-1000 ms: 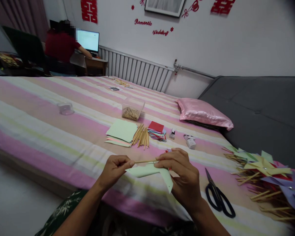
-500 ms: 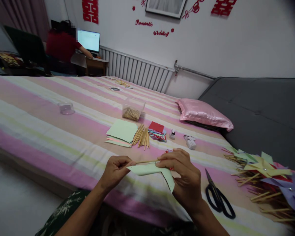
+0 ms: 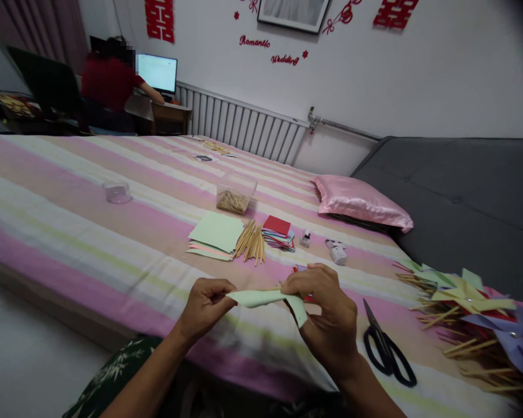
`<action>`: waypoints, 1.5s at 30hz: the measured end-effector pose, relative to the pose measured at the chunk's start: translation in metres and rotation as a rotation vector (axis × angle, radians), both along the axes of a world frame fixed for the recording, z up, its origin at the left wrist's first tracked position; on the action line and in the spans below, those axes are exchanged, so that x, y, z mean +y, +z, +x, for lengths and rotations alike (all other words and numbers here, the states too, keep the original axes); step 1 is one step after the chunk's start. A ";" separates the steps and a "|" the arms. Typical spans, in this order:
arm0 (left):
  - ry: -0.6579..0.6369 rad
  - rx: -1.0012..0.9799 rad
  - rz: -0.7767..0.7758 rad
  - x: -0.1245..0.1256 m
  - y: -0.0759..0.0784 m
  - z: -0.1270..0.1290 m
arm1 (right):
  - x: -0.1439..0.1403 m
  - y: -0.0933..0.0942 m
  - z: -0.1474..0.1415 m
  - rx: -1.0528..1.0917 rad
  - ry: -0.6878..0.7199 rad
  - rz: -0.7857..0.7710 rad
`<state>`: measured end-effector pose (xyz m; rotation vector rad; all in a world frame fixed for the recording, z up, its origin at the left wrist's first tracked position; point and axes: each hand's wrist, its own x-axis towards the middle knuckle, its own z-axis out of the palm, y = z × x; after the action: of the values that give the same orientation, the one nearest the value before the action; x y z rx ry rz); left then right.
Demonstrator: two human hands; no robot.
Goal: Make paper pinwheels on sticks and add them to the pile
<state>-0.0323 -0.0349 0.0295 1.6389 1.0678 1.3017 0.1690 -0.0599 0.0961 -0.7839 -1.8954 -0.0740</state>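
The left hand rises from the lower left, its fingers curled, and its grip pinches between thumb and forefinger the left end of a pale green, curved paper piece. The right hand reaches in from the lower right, bent at the wrist, with fingers arched; its grip holds the paper's other side. The paper is between both hands, above the front edge of the striped cloth-covered bed. Black-handled metal scissors lie beside the right forearm.
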 end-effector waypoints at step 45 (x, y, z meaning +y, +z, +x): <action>-0.342 -0.545 -0.536 0.005 -0.016 0.028 | 0.029 -0.029 0.003 0.253 -0.073 -0.766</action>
<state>-0.0045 -0.0300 0.0133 0.9341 0.6794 1.0277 0.1724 -0.0310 0.0671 -1.2981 -1.6366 0.7111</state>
